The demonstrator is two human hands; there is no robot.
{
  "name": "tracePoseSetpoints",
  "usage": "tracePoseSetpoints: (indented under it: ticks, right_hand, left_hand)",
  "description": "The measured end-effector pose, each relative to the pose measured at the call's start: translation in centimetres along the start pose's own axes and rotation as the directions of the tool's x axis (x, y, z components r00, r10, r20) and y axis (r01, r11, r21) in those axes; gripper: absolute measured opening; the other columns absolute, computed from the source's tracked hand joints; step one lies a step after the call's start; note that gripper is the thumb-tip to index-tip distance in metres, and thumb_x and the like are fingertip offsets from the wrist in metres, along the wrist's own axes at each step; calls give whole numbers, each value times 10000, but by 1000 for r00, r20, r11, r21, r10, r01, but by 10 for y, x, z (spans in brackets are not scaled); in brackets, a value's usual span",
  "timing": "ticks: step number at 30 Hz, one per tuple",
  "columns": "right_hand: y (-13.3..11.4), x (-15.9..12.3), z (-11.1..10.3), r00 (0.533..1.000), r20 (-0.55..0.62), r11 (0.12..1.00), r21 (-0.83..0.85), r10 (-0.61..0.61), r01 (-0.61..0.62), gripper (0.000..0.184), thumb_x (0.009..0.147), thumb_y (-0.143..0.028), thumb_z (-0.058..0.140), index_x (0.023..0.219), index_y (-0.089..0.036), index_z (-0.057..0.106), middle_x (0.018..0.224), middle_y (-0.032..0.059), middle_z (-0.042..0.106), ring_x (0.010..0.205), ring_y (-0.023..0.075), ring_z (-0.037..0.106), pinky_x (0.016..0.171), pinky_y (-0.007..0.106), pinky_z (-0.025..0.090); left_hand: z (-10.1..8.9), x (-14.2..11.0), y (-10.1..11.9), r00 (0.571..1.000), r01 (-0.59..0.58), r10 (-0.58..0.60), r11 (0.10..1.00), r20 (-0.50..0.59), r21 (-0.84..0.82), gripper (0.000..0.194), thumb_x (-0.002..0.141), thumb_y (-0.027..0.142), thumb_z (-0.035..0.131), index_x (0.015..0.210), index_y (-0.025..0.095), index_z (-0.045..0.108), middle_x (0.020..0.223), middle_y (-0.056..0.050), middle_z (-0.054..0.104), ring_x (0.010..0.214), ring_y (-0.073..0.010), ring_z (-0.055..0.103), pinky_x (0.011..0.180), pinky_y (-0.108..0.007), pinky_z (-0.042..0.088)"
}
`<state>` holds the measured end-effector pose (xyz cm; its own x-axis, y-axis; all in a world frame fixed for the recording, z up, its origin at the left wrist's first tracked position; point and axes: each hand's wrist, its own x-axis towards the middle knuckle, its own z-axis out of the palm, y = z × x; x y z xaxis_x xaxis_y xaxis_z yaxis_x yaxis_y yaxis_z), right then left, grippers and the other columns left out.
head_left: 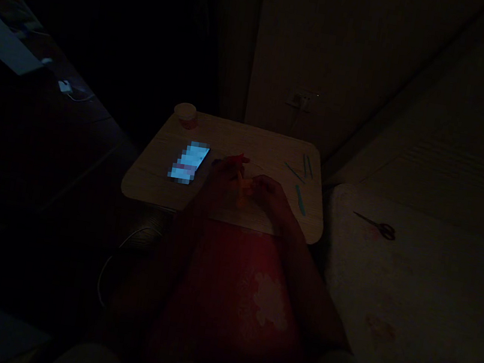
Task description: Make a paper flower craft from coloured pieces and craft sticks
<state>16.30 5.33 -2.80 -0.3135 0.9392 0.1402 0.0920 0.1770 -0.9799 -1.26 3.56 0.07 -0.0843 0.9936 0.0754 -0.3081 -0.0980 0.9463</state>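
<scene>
The scene is very dark. Over the small table (150, 186), my left hand (223, 177) is closed around a small piece with an orange part and a red pointed part (237, 158) that sticks up above the fingers. From the other side, the fingers of my right hand (271, 193) are bent together against the orange piece (245, 189). What the piece is made of and its full shape I cannot make out. Beside my right hand lies a teal plastic knife-like tool (300, 200), with several thin teal sticks (307, 166) further back.
A phone (189, 163) with a lit screen lies left of my hands. Behind it stands a paper cup (187, 116). Scissors (381, 228) rest on the pale padded surface (427, 282) to the right. A red patterned cloth (230, 289) covers my lap. A white cable (103, 273) hangs at left.
</scene>
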Motion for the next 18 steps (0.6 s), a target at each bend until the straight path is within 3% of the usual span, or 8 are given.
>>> tracePoseSetpoints:
  ticks: [4, 8, 11, 14, 18]
  right_hand:
    - [-1, 0, 0, 999, 39, 999, 5, -35, 35, 346, 820, -479, 692, 1076, -247, 710, 875, 14, 675, 814, 180, 595, 712, 294, 479]
    - [-1, 0, -5, 998, 34, 994, -97, -43, 46, 251, 790, -460, 720, 858, -221, 687, 834, 8, 615, 783, 166, 548, 713, 291, 455]
    - [-3, 0, -8, 996, 20, 982, -169, -82, 84, 243, 776, -438, 722, 772, -211, 635, 845, 6, 571, 770, 158, 524, 721, 293, 447]
    - [-5, -3, -10, 995, 13, 980, -172, -103, 103, 258, 750, -435, 745, 767, -214, 613, 860, 4, 562, 786, 159, 528, 720, 288, 442]
    - [-9, -7, -13, 996, 85, 996, -89, 16, -8, 279, 803, -475, 699, 795, -212, 608, 760, -17, 556, 699, 140, 496, 631, 258, 403]
  left_hand:
    - [2, -3, 1, 998, 35, -35, 999, 46, 18, 436, 833, 586, 730, 1050, 207, 739, 871, -37, 693, 820, -155, 673, 718, -251, 558]
    - [1, -1, -1, 998, 42, -46, 996, 47, 83, 459, 816, 593, 737, 1035, 190, 732, 848, -43, 697, 810, -170, 671, 723, -274, 562]
    - [-3, 4, -8, 1000, 22, -24, 991, 19, 130, 390, 758, 508, 806, 960, 183, 728, 891, -51, 717, 839, -172, 670, 755, -280, 554]
    - [-7, 8, -13, 998, 5, -16, 985, 59, 174, 382, 644, 379, 882, 925, 179, 717, 957, -60, 728, 868, -179, 669, 749, -278, 550]
    - [-9, 7, -11, 988, 45, -74, 978, 135, 204, 500, 560, 245, 894, 1018, 160, 713, 895, -44, 710, 808, -166, 661, 720, -270, 546]
